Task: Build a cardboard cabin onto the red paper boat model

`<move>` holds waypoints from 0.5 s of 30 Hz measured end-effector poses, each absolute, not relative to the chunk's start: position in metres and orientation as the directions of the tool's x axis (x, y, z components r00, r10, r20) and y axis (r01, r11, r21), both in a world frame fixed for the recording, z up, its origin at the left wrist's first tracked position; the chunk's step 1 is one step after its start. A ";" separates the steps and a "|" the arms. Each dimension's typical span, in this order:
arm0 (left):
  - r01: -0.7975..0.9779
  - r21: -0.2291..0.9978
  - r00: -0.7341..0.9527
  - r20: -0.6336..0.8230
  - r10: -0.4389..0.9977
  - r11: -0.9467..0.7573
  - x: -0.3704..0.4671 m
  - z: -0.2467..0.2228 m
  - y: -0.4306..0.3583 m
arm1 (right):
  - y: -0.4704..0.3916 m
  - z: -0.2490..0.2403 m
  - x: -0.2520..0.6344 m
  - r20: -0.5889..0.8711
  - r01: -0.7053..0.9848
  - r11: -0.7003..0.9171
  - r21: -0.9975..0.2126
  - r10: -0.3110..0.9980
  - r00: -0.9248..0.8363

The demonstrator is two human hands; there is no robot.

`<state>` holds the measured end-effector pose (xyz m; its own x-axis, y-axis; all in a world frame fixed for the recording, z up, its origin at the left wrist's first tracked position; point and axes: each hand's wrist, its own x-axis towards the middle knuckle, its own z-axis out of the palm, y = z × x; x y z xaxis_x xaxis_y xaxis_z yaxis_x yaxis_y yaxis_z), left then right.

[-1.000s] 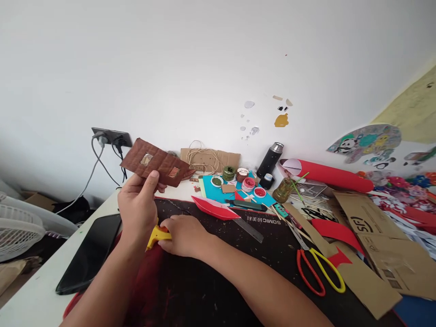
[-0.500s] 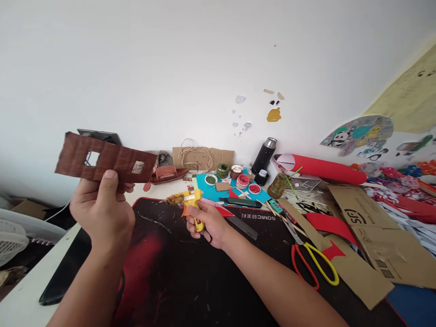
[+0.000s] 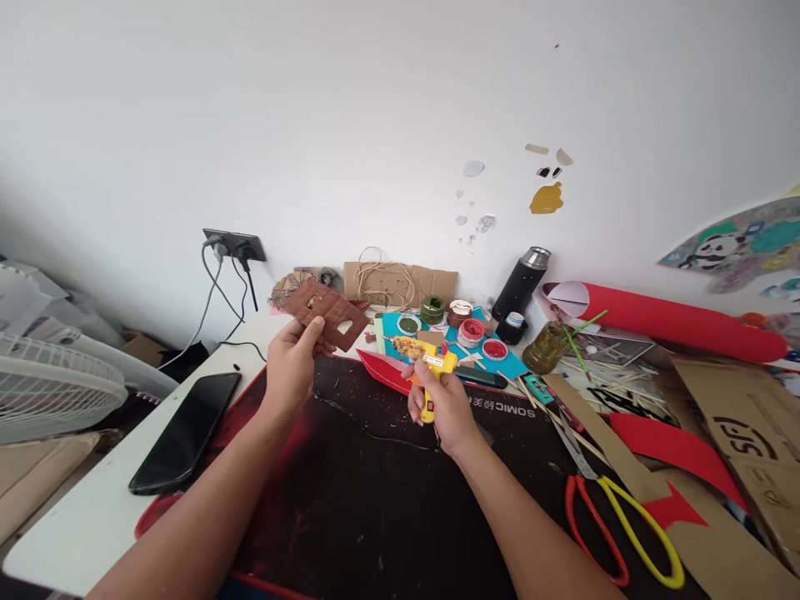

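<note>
Held up in my left hand (image 3: 292, 360) is a brown painted cardboard piece (image 3: 330, 310) with two cut-out windows, thumb on its near face. My right hand (image 3: 445, 400) is wrapped round a yellow glue gun (image 3: 431, 358), its nozzle pointing left below the cardboard piece. The gun's front end is crusted with dark residue. Behind the gun lies a red boat-shaped piece (image 3: 387, 371) on the black mat (image 3: 375, 517). Part of a brown model behind the cardboard piece is mostly hidden.
Open paint jars (image 3: 470, 333) stand on blue card (image 3: 512, 365). To the right lie scissors (image 3: 587, 475), cardboard (image 3: 718, 550) and a red paper roll (image 3: 675, 321). A black flask (image 3: 522, 279) stands by the wall. On the left are a phone (image 3: 187, 429) and a fan (image 3: 56, 387).
The view has turned left. My left hand has lowered and tilted the brown cardboard piece, bringing it closer to the glue gun. The red boat-shaped piece shows more fully now.
</note>
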<state>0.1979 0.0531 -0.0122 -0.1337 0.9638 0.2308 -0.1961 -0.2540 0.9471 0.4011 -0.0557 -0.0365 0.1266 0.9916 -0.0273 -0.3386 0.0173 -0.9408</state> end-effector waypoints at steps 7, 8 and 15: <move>-0.176 0.956 -0.059 0.230 0.971 -0.237 0.211 -0.017 0.044 | -0.058 -0.035 0.395 0.016 -0.182 0.034 -0.983 0.995 0.101; -0.171 0.957 -0.050 0.231 0.972 -0.236 0.211 -0.018 0.044 | -0.059 -0.036 0.394 0.023 -0.160 0.038 -0.986 0.995 0.094; -0.207 0.955 -0.015 0.214 0.977 -0.213 0.211 -0.019 0.042 | -0.063 -0.037 0.390 0.013 -0.053 0.018 -0.998 0.997 0.081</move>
